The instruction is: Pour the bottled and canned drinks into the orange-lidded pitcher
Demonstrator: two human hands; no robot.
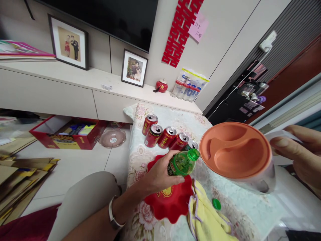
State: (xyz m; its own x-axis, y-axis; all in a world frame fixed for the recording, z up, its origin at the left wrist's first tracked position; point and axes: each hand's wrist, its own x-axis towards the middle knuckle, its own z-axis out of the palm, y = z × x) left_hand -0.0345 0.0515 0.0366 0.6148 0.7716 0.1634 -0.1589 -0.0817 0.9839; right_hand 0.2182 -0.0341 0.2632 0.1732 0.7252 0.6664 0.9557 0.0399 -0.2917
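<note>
My left hand [160, 174] is wrapped around a green plastic bottle [184, 163], which has no cap on and tilts to the right over a red scalloped tray [173, 204]. On the right, my right hand [299, 154] grips the handle of a clear pitcher [263, 182] with an orange lid [235, 150]. The pitcher is held up beside the bottle's mouth; whether they touch I cannot tell. A green bottle cap [216, 204] lies on the tablecloth. A yellow cloth [208, 214] with purple edging is bunched next to the tray.
Several opened red drink cans [153, 135] stand behind the bottle, with a green can [192, 144] at their right end. The flowered tablecloth [142, 180] covers the table. A red box [67, 132] and flattened cardboard [22, 184] are on the floor at left.
</note>
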